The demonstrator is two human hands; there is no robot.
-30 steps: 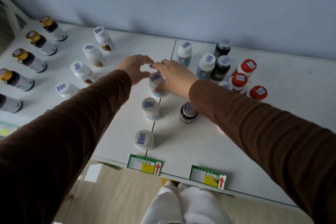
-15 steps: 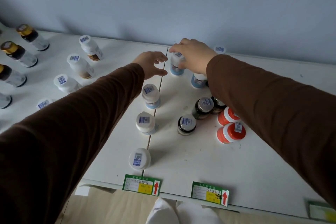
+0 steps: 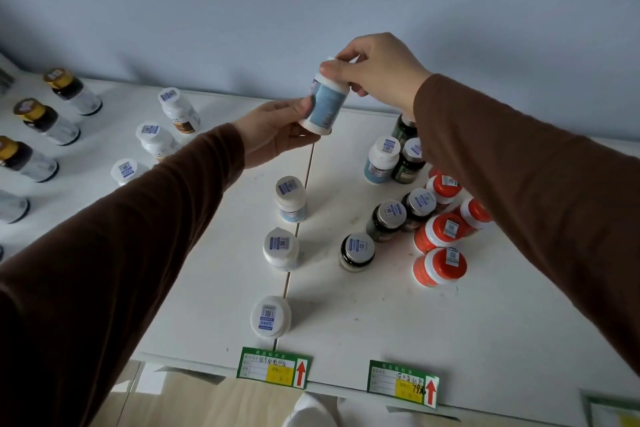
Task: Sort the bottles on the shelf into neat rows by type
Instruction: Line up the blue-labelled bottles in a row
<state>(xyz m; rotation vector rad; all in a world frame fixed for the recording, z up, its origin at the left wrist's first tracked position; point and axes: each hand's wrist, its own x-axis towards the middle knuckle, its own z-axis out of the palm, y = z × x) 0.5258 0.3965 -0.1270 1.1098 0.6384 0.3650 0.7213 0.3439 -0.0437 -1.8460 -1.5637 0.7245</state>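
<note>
R hand (image 3: 377,71) pinching cap end of blue-label bottle (image 3: 323,100), thumb + fingers curled round the top. L hand (image 3: 277,133) gripping its base, thumb on the label side, fingers curled under. Bottle held off the shelf (image 3: 363,333), tilted, above the seam, both hands on it at once. Both arms stretched fwd, brown sleeves to the wrists; R wrist bent down over the bottle, L palm turned up.

Step in hand, prob.: set bottle at back end of the white-cap row (image 3: 281,248) along the seam. To do well: bring upright first, lower w/ one hand steadying the base, land in line w/ the three already standing, similar gap. Keep R forearm high, as it passes just over dark bottles (image 3: 386,220) and orange-cap bottles (image 3: 440,265) clustered on the right; easy to knock.
</note>
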